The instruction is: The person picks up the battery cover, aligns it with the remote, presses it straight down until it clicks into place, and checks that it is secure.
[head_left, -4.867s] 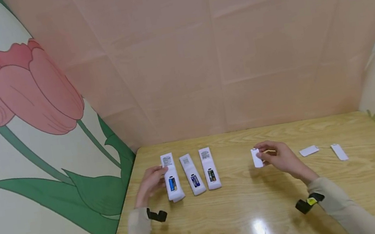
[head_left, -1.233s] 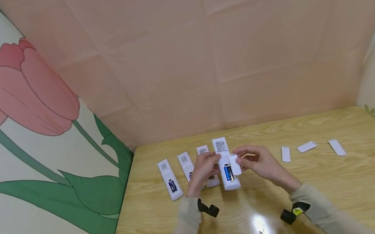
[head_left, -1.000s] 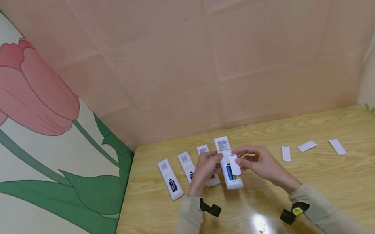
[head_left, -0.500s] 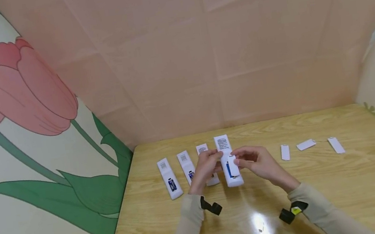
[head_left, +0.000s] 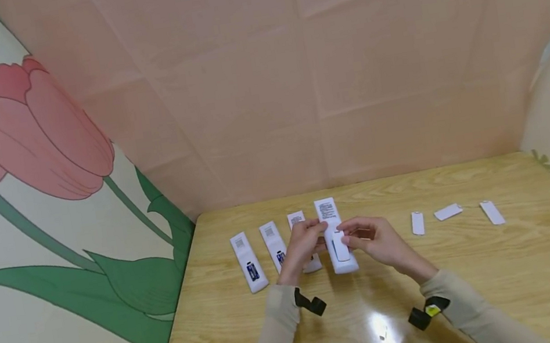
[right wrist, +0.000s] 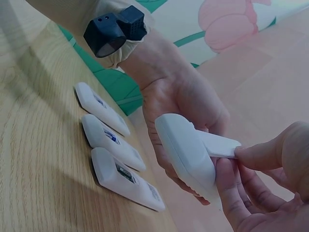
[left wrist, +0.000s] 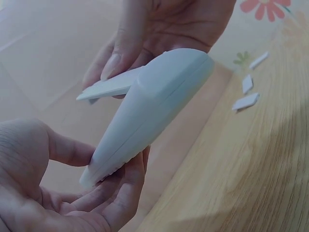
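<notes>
Above the table, my left hand (head_left: 304,247) grips a white remote control (head_left: 326,209) by its side edges, its back turned up. Between thumb and fingers my right hand (head_left: 378,241) pinches a white battery cover (head_left: 340,246). The cover lies over the battery compartment, hiding nearly all of the batteries. Seen from the left wrist, the cover (left wrist: 112,87) still stands at an angle off the remote's back (left wrist: 159,96), one end near the remote's thick end. The right wrist view shows the same tilt of the cover (right wrist: 221,145).
Three more white remotes lie left on the wooden table (head_left: 481,283): the leftmost remote (head_left: 248,262), the middle remote (head_left: 270,236) and a remote (head_left: 296,217) partly behind my left hand. Batteries show in them. Three loose covers (head_left: 448,212) lie at the right.
Earlier, the left hand lifted a remote from the left and brought it to the middle; the right hand brought the cover leftward. Since then the cover has slid left over the blue battery.
</notes>
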`<action>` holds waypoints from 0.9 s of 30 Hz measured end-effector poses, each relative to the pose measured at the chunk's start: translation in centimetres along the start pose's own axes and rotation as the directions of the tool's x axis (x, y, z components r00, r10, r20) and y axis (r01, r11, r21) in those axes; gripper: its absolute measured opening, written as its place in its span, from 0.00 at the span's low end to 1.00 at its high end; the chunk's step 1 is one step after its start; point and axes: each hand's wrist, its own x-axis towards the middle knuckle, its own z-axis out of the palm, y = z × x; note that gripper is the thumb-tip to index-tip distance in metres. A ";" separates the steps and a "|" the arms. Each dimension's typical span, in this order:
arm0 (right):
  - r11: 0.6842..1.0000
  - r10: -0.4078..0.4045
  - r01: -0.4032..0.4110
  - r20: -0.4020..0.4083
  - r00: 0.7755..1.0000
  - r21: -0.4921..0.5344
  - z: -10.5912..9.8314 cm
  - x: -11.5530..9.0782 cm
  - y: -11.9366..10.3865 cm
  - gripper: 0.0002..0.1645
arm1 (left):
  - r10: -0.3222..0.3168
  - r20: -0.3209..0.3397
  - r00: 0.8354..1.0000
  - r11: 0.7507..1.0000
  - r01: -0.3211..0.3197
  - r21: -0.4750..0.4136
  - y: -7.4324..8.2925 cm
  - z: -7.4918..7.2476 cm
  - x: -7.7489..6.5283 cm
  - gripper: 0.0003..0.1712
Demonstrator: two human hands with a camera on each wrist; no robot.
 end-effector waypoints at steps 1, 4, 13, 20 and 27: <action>1.000 0.001 -0.001 0.000 1.000 0.001 0.0 0.0 0.0 0.15 | 0.000 0.000 1.000 1.000 0.000 -0.003 0.0 0.0 0.0 0.22; 1.000 0.002 -0.002 0.002 1.000 -0.002 0.0 0.0 0.0 0.15 | 0.003 0.000 1.000 1.000 -0.003 -0.001 0.0 -0.1 0.0 0.24; 1.000 0.014 -0.014 -0.014 1.000 -0.025 0.1 0.0 0.2 0.13 | -0.023 -0.017 1.000 0.999 0.024 0.046 -0.1 0.0 -0.1 0.25; 0.999 0.026 -0.027 -0.021 0.999 -0.034 0.3 0.0 0.6 0.14 | -0.005 0.002 1.000 1.000 0.005 0.021 -0.1 0.3 -0.3 0.26; 0.998 0.048 -0.049 -0.024 0.999 -0.044 0.2 -0.1 0.7 0.16 | -0.011 -0.007 1.000 1.000 0.011 0.024 -0.2 0.4 -0.2 0.26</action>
